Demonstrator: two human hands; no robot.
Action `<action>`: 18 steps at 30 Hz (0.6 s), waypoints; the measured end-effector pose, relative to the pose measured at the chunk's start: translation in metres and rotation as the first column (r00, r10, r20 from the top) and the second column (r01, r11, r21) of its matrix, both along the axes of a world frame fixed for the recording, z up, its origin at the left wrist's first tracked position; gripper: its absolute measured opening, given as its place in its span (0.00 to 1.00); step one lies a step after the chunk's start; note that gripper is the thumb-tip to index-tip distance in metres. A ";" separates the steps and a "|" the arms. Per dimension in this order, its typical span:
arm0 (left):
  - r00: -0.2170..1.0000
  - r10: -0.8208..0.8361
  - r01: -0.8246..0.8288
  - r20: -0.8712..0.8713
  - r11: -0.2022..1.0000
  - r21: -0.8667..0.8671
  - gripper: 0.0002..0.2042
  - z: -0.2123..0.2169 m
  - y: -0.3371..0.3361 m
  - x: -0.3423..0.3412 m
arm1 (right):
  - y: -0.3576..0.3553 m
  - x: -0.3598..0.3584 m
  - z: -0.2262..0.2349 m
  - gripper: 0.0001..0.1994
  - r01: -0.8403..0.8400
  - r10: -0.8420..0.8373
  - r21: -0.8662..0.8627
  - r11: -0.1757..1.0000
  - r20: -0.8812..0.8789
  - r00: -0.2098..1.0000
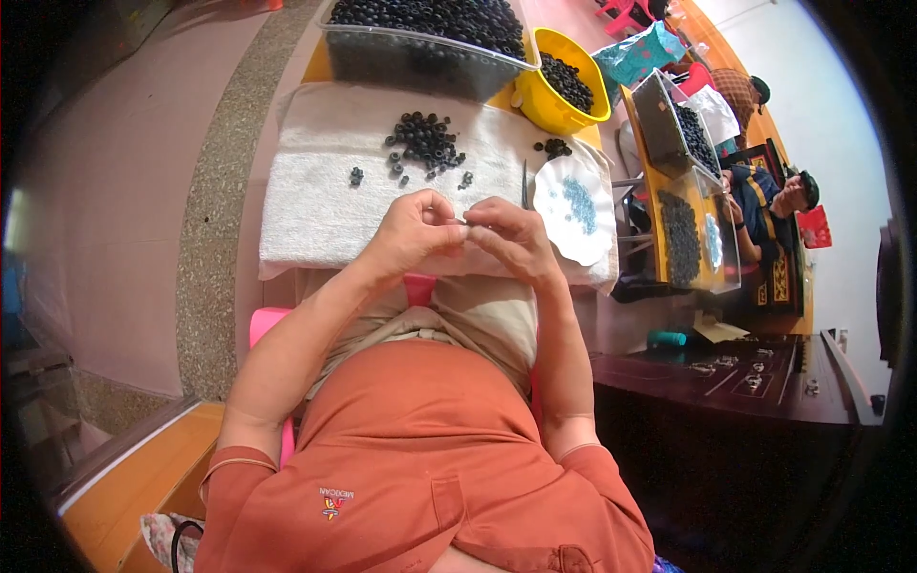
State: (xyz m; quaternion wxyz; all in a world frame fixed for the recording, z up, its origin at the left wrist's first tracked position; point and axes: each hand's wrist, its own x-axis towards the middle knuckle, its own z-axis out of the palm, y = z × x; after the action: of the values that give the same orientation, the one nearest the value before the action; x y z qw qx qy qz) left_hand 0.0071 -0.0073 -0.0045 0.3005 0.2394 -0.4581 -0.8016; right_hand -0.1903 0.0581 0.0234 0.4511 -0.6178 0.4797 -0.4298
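Above the near edge of a white towel point(315, 210), my left hand point(413, 232) and my right hand point(516, 239) meet fingertip to fingertip. Both are closed in a pinch, and whatever is between them is too small and covered to name. Just beyond lies a loose pile of small black ring-shaped parts point(427, 143), with a few strays point(356, 177) to its left. A slim dark pointed tool point(524, 184) lies beside my right hand. Right of it sits a white scalloped plate point(597, 250) holding small bluish translucent pieces point(579, 203).
At the far edge stand a clear bin point(420, 59) and a yellow bucket point(549, 113), both filled with black parts. On the right, people point(759, 196) sit at another table with clear bins point(683, 229). A dark tabletop point(707, 382) is at my right.
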 end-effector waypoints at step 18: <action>0.985 0.163 -0.162 -0.061 0.987 0.016 0.07 -0.007 0.003 -0.005 | 0.000 0.035 -0.006 0.18 0.160 -0.419 -0.580 0.799 -0.344 0.840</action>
State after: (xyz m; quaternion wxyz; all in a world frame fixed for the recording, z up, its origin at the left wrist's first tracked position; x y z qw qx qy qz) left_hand 0.0022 -0.0041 -0.0117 0.3776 0.2525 -0.4231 -0.7840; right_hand -0.1558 0.0585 0.0174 0.0643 -0.7171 0.5256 -0.4531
